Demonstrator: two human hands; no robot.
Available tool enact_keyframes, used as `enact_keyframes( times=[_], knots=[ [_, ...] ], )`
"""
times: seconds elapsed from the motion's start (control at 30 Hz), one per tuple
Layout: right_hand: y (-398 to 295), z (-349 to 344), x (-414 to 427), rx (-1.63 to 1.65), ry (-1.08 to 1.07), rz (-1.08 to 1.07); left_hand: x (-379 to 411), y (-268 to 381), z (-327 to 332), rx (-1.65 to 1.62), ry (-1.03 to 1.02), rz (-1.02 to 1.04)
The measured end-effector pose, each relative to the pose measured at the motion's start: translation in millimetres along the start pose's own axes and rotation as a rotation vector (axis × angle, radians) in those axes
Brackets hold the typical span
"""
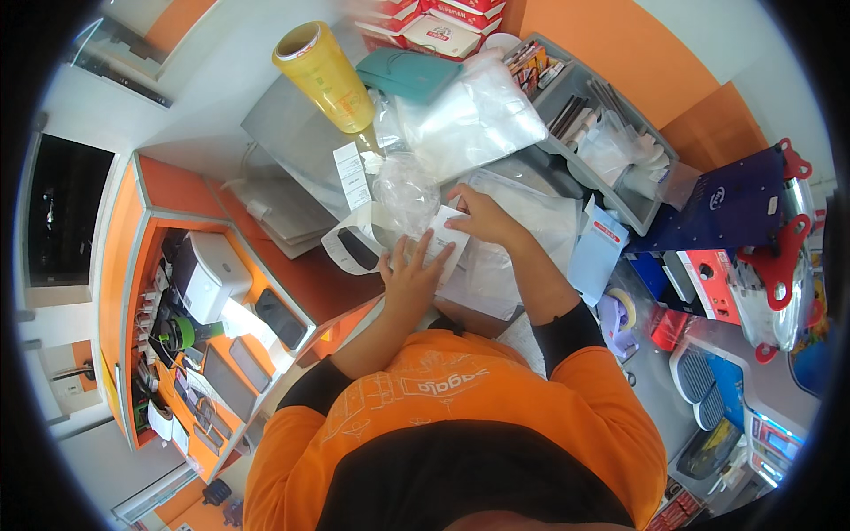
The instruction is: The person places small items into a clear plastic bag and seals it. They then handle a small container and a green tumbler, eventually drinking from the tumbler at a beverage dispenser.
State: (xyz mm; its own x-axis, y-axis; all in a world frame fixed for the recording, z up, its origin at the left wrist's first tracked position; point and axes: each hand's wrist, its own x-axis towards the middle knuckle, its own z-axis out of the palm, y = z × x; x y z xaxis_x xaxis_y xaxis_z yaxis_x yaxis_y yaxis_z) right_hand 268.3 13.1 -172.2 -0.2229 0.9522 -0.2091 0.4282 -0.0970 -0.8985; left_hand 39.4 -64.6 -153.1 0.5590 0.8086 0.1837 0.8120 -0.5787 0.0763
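Observation:
My left hand (415, 279) lies with its fingers spread on a white printed paper slip (446, 247). At the slip's upper right edge, my right hand (485, 216) pinches the paper between thumb and fingers. Just above the slip sits a crumpled clear plastic bag (406, 192). Left of my left hand is a curled white paper (352, 249) with a dark patch, and a printed receipt strip (352, 174) stands above it. Clear plastic sheets (505, 265) lie beneath and beside my right forearm.
A yellow film roll (325, 76) stands at the back, near a teal pouch (406, 72) and a stack of clear plastic bags (471, 116). At the right are a grey divided tray (637, 199), a blue-white packet (597, 249) and a purple tape dispenser (614, 332). An orange cabinet (176, 192) stands left.

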Motion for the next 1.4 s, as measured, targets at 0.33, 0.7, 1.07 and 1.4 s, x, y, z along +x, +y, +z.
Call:
enact_keyframes(
  times=[0.33, 0.7, 1.07, 1.4],
  knots=[
    [38, 35, 18, -0.02, 0.081, 0.157, -2, 1, 6, -0.064, 0.017, -0.007],
    [62, 14, 33, -0.059, -0.036, 0.169, 1, 7, -2, -0.039, -0.09, 0.012],
    [7, 26, -28, -0.164, 0.14, -0.181, -10, -10, 16, -0.087, -0.001, 0.063],
    [-35, 26, -60, -0.385, 0.444, -0.249, -50, -38, -7, -0.386, 0.031, 0.031]
  ],
)
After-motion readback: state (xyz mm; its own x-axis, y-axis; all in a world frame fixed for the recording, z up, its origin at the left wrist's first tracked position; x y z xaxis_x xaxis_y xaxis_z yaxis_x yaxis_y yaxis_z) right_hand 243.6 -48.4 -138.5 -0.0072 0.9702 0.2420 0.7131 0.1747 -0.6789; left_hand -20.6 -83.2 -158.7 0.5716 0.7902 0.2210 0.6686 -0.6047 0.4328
